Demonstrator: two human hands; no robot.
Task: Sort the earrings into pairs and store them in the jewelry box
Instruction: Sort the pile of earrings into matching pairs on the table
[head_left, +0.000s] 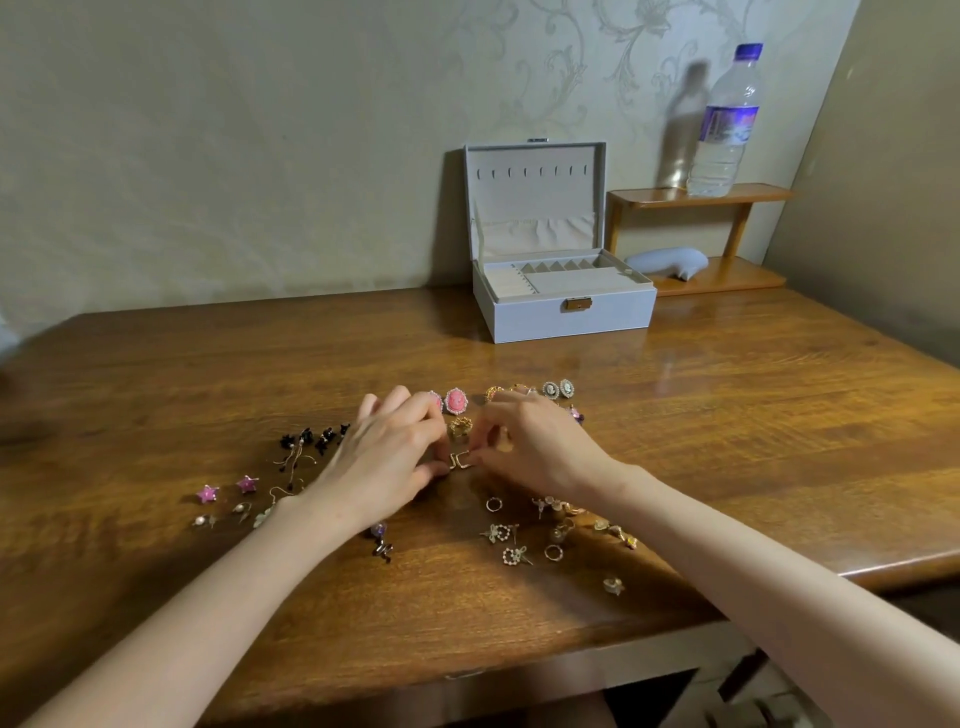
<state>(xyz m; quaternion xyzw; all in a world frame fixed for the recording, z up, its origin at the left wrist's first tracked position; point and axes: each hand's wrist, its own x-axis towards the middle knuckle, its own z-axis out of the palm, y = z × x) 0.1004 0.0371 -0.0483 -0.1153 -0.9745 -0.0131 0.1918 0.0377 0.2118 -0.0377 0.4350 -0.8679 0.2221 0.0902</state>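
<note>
Several earrings lie scattered on the wooden table (727, 426). My left hand (387, 457) and my right hand (524, 447) meet at the middle, each pinching a side of a small gold square hoop earring (460, 461). Beyond them sit a gold cluster earring (460, 427), a pink oval earring (456, 401) and two grey cameo earrings (558, 388). Black beaded earrings (311, 440) and two pink star earrings (227, 488) lie to the left. Pearl heart earrings (506, 543) lie near my right forearm. The grey jewelry box (563, 312) stands open at the back.
A small wooden shelf (701, 195) at the back right carries a water bottle (724, 122), with a grey object (670, 260) on its lower level. The table's front edge runs below my forearms; its right edge drops off near the corner wall.
</note>
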